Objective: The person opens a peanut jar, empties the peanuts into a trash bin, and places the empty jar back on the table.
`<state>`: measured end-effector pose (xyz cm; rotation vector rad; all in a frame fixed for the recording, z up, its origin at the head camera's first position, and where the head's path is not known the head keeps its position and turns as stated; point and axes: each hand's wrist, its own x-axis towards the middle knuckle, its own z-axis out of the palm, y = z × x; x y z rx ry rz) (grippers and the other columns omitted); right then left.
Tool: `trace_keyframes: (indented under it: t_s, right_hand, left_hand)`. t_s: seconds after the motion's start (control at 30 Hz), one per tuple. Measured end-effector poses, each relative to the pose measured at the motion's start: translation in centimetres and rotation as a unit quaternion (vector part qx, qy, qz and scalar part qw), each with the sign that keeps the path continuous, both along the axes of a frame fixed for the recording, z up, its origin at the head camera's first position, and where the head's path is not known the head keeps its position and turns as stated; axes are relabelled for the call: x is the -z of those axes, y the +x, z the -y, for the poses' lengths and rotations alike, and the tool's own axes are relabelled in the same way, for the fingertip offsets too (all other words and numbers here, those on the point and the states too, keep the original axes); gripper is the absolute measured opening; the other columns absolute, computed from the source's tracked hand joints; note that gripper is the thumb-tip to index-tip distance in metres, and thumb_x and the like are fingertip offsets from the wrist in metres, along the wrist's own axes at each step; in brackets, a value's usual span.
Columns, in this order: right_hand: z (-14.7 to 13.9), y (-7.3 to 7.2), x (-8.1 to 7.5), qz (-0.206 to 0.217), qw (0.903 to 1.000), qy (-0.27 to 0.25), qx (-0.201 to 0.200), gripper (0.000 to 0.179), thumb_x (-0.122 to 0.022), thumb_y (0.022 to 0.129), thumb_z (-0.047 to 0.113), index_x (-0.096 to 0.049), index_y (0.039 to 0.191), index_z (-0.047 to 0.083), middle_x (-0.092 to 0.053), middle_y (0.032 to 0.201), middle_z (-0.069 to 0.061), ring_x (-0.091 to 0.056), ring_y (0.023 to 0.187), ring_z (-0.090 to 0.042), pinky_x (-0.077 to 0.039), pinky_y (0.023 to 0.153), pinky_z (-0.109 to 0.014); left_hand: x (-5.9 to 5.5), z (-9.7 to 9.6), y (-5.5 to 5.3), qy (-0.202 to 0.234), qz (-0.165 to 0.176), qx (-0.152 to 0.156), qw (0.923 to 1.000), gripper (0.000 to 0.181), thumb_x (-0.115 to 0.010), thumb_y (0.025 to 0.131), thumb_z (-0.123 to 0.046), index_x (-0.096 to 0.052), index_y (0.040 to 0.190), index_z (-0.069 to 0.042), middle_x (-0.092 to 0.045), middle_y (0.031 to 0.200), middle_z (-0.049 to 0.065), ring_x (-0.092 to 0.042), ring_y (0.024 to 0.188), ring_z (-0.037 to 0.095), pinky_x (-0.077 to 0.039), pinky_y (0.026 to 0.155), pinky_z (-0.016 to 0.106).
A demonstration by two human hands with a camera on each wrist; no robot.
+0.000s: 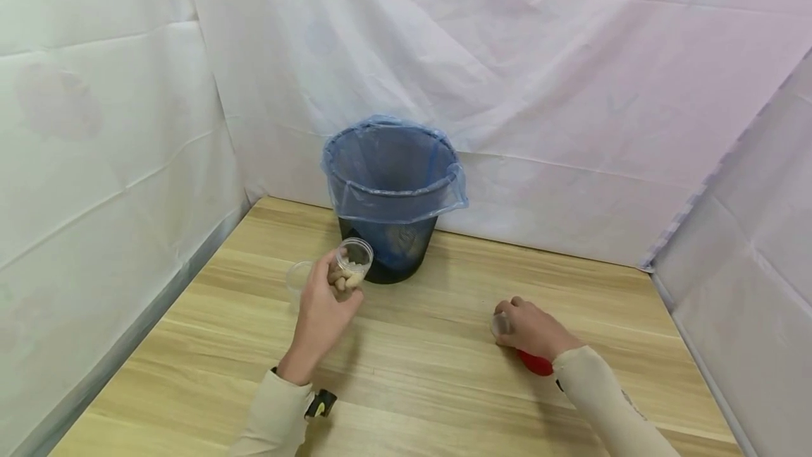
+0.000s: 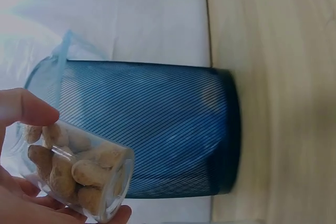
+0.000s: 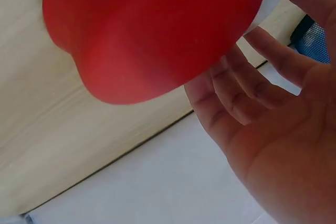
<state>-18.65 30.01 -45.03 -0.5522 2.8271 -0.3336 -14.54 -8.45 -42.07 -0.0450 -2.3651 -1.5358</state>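
My left hand [image 1: 326,316] grips a clear plastic jar [image 2: 113,182], its fingers and thumb around the wall. Unshelled peanuts [image 2: 86,171] fill much of it. The jar's round mouth is uncovered and tilts toward the upper right in the head view, in front of the bin. On the right, my right hand [image 1: 536,330] has its thumb and fingers around the pale, translucent round end [image 1: 500,324] of a smooth red thing [image 3: 157,35]. The red part has a rounded, lobed outline and lies under the palm, close over the table; I cannot tell its kind.
A dark mesh bin [image 1: 393,252] with a blue bag liner [image 1: 393,206] over its rim stands at the table's back edge. A clear round lid [image 1: 298,277] lies left of the left hand on the wooden table [image 1: 412,372]. White cloth walls [image 1: 539,90] enclose the back and sides.
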Motion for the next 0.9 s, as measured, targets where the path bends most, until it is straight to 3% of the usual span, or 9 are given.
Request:
trace_keyframes:
  t_s: [0.2, 0.33, 0.47, 0.57, 0.73, 0.8, 0.9]
  right_hand:
    - [0.0, -1.2, -1.8, 0.015, 0.9999, 0.008, 0.000, 0.053, -0.084, 0.095, 0.027, -0.063, 0.137, 0.003, -0.065, 0.125, -0.019, -0.068, 0.108, -0.035, -0.062, 0.091, -0.056]
    - [0.2, -2.5, -5.0, 0.007, 1.0000, 0.005, 0.000, 0.056, -0.078, 0.100, 0.028, -0.058, 0.144, 0.000, -0.060, 0.138, -0.026, -0.069, 0.116, -0.042, -0.059, 0.099, -0.061]
    - [0.8, -4.2, -8.8, -0.041, 0.9985, 0.014, -0.034, 0.054, -0.076, 0.102, 0.027, -0.059, 0.142, -0.005, -0.061, 0.136, -0.031, -0.070, 0.113, -0.043, -0.059, 0.097, -0.060]
    - [1.4, -5.5, -11.7, -0.076, 0.9951, 0.032, -0.055, 0.051, -0.075, 0.103, 0.026, -0.061, 0.140, -0.006, -0.064, 0.131, -0.030, -0.071, 0.108, -0.042, -0.060, 0.095, -0.059]
    - [2.9, -7.4, -15.6, -0.110, 0.9878, 0.070, -0.084, 0.048, -0.073, 0.104, 0.025, -0.061, 0.139, -0.006, -0.065, 0.127, -0.030, -0.070, 0.106, -0.042, -0.059, 0.093, -0.059]
    - [3.7, -8.1, -17.0, -0.120, 0.9851, 0.083, -0.091, 0.048, -0.072, 0.105, 0.024, -0.060, 0.140, -0.006, -0.065, 0.127, -0.031, -0.070, 0.108, -0.043, -0.060, 0.093, -0.059]
    - [5.2, -9.3, -19.0, -0.116, 0.9848, 0.095, -0.087, 0.049, -0.068, 0.107, 0.022, -0.057, 0.145, -0.007, -0.062, 0.134, -0.033, -0.068, 0.113, -0.046, -0.058, 0.097, -0.061]
  left_hand:
    - [-2.2, 1.1, -0.5, -0.006, -0.060, -0.017, 0.9980, 0.070, -0.073, 0.086, 0.002, -0.051, 0.152, -0.004, -0.059, 0.121, 0.013, -0.054, 0.098, 0.021, -0.047, 0.084, 0.029]
    - [-3.8, 2.1, -1.2, -0.017, -0.099, -0.031, 0.9945, 0.070, -0.073, 0.085, 0.003, -0.053, 0.151, -0.004, -0.062, 0.124, 0.016, -0.055, 0.098, 0.022, -0.046, 0.084, 0.032]
    - [-5.6, 3.2, -2.3, -0.025, -0.137, -0.039, 0.9895, 0.067, -0.072, 0.085, 0.003, -0.053, 0.149, 0.000, -0.060, 0.128, 0.020, -0.057, 0.103, 0.026, -0.047, 0.088, 0.038]
    - [-7.1, 3.7, -3.4, -0.035, -0.167, -0.042, 0.9845, 0.065, -0.071, 0.084, 0.004, -0.054, 0.147, 0.002, -0.058, 0.130, 0.023, -0.058, 0.106, 0.029, -0.049, 0.091, 0.042]
    - [-9.3, 4.3, -6.0, -0.068, -0.230, -0.052, 0.9694, 0.062, -0.071, 0.082, 0.005, -0.061, 0.142, 0.002, -0.060, 0.127, 0.029, -0.057, 0.108, 0.040, -0.044, 0.096, 0.050]
    - [-10.0, 4.5, -7.1, -0.077, -0.240, -0.053, 0.9663, 0.062, -0.070, 0.081, 0.004, -0.062, 0.142, 0.001, -0.061, 0.127, 0.029, -0.056, 0.108, 0.042, -0.039, 0.101, 0.056]
    - [-11.4, 4.9, -8.6, -0.091, -0.228, -0.050, 0.9681, 0.065, -0.069, 0.081, 0.004, -0.061, 0.146, -0.001, -0.060, 0.130, 0.028, -0.056, 0.113, 0.042, -0.034, 0.108, 0.062]
